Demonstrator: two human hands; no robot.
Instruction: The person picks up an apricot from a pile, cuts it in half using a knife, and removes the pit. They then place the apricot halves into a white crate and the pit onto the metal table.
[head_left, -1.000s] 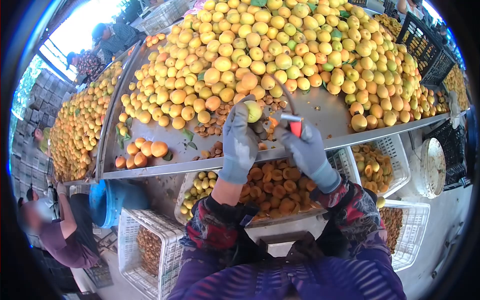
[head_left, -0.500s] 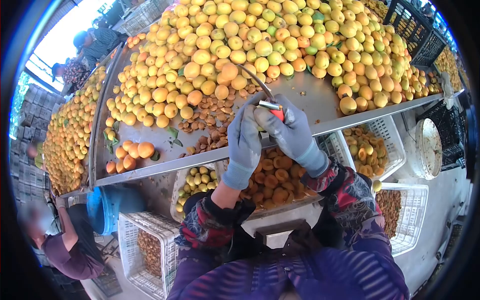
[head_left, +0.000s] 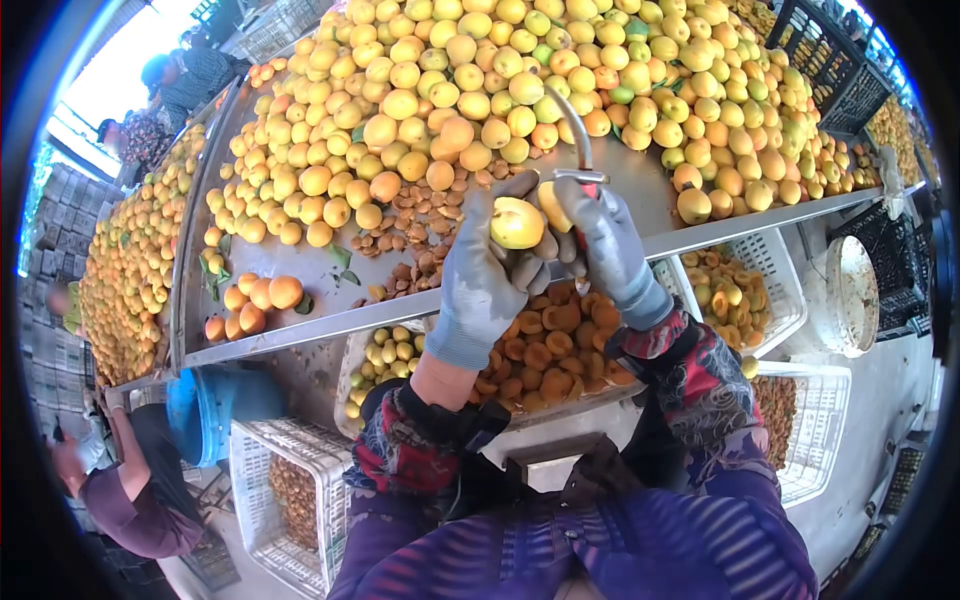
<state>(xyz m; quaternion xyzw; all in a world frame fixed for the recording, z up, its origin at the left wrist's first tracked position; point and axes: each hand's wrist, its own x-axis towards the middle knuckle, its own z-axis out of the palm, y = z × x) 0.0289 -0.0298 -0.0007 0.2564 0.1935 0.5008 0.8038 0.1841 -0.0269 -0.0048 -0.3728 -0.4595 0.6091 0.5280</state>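
Left hand, gloved in grey: thumb and fingers closed round a yellow fruit piece, its broad face turned up, raised over the near rim of the metal table. Right hand, likewise gloved: clamped on a curved knife, blade pointing up and away, with a smaller fruit piece pinched beside it. Step in hand, by judgement: parting; the 2 pieces look like portions of 1 fruit, drawn slightly apart. Whether a stone sits in either piece: cannot tell. Next move, by judgement: calls for a light pinch on soft flesh, a firm grip on the handle, and the blade kept clear of the left fingers. Beyond the hands: brown stones, then a heap of whole fruit. Below them: orange fruit halves, massed under the table's edge.
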